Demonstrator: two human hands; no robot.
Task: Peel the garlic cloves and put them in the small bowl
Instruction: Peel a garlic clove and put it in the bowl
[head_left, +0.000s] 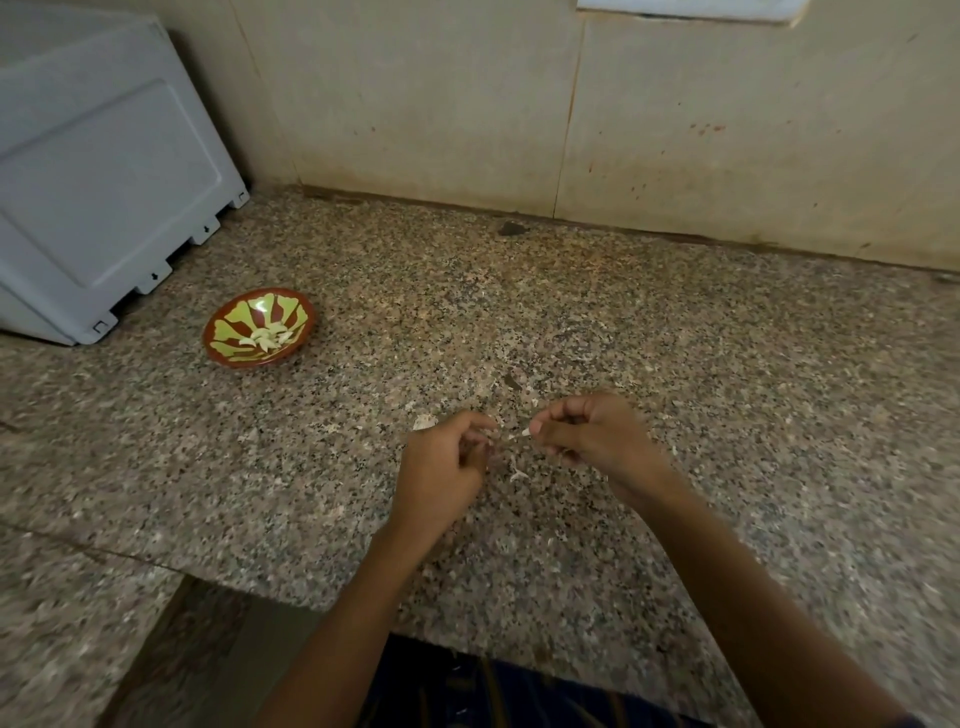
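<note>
A small red bowl (223, 347) with a yellow-green petal pattern sits on the granite counter at the left, with several peeled white garlic cloves (266, 338) in its middle. Both hands hover over the counter's centre, close together. My right hand (587, 436) pinches a small pale garlic clove (524, 432) between thumb and forefinger. My left hand (447, 462) has its fingers curled, their tips at the clove's other end; what they hold is blurred. A bit of garlic (425, 422) lies just beyond my left hand.
A grey plastic appliance (98, 176) stands at the back left, near the bowl. A tiled wall (519, 104) closes the back. Bits of papery peel (518, 474) lie under the hands. The granite counter's (675, 322) front edge runs below my forearms.
</note>
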